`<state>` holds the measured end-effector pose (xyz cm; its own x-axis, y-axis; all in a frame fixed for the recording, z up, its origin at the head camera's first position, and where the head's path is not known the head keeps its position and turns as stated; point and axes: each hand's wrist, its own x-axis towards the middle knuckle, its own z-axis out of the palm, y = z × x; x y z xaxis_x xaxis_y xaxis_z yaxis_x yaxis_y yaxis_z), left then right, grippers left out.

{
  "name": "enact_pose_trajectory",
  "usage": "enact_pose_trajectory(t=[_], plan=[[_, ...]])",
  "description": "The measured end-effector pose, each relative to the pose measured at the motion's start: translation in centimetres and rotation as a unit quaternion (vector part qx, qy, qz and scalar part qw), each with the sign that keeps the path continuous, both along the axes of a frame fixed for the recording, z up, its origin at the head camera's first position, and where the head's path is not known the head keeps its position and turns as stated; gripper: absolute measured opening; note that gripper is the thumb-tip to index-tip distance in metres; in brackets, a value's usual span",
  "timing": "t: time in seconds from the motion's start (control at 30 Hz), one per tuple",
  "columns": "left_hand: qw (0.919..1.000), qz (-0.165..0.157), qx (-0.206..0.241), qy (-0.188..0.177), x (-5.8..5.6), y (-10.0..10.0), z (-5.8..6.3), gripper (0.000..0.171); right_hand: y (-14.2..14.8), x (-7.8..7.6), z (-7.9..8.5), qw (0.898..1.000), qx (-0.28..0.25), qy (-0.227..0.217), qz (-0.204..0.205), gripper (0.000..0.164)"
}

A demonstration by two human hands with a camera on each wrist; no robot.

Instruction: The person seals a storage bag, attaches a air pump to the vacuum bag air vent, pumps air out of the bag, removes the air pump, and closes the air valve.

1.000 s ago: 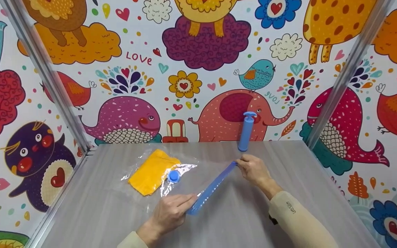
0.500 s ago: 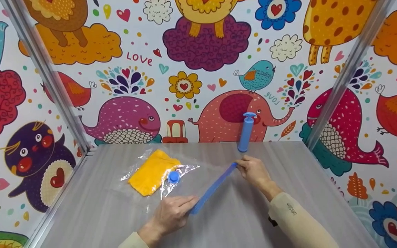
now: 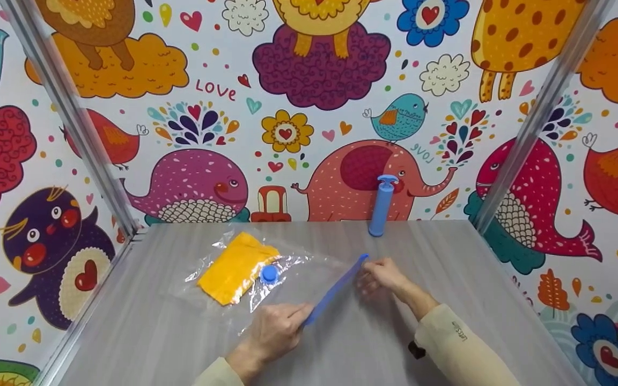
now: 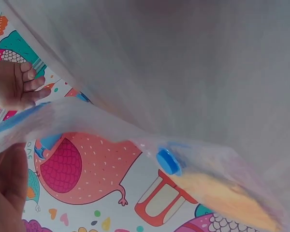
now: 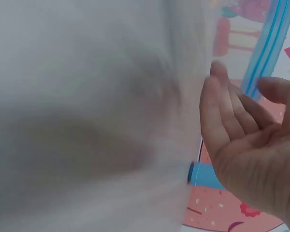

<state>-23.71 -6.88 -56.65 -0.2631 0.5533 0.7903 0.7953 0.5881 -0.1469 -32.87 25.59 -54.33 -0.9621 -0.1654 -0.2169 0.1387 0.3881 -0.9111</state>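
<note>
A clear plastic vacuum storage bag (image 3: 298, 273) lies across the table, with a folded yellow cloth (image 3: 234, 268) inside and a round blue valve (image 3: 269, 274) on top. My left hand (image 3: 277, 329) pinches the near end of its blue zip edge (image 3: 336, 292), which is lifted off the table. By the zip's far end is my right hand (image 3: 383, 274), a little blurred. In the right wrist view the right hand (image 5: 246, 125) has its fingers loosely extended and its thumb apart, with the blue zip strip (image 5: 268, 48) passing behind.
A blue hand pump (image 3: 381, 212) stands upright at the table's back edge, right of the middle. Patterned walls (image 3: 287, 69) enclose the table (image 3: 180, 343) behind and at both sides, with metal posts (image 3: 539, 118) at the corners.
My right hand has let go of the zip's far end and dropped slightly toward me, its fingers loosening. My left hand keeps its pinch, shifted slightly right.
</note>
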Motion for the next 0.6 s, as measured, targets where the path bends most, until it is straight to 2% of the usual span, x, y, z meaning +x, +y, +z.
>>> enact_pose_trajectory(t=[0.1, 0.17, 0.27, 0.4, 0.5, 0.6], plan=[[0.9999, -0.004, 0.003, 0.009, -0.2, 0.4, -0.1, 0.028, -0.5, 0.5, 0.2, 0.997, -0.042, -0.06, -0.001, 0.064], [0.9999, -0.006, 0.004, 0.015, -0.2, 0.5, -0.2, 0.028, -1.0, 0.8, 0.3, 0.995, -0.05, -0.085, 0.003, 0.066], [0.9998, -0.018, 0.003, 0.007, -0.2, 0.6, -0.4, 0.027, -1.6, 1.0, 0.2, 0.993, -0.052, -0.1, 0.023, 0.053], [0.9989, -0.026, -0.03, -0.024, -0.3, 0.3, -0.7, 0.032, -2.0, 1.1, -0.2, 0.992, -0.059, -0.111, 0.018, 0.035], [0.9962, -0.019, -0.064, -0.056, -0.4, -0.5, -1.0, 0.061, -1.8, 1.3, -0.6, 0.99, -0.073, -0.124, 0.001, 0.032], [0.9921, -0.004, -0.078, -0.098, -0.9, -1.7, -1.2, 0.093, -1.6, 1.4, -1.0, 0.989, -0.077, -0.129, -0.01, 0.032]])
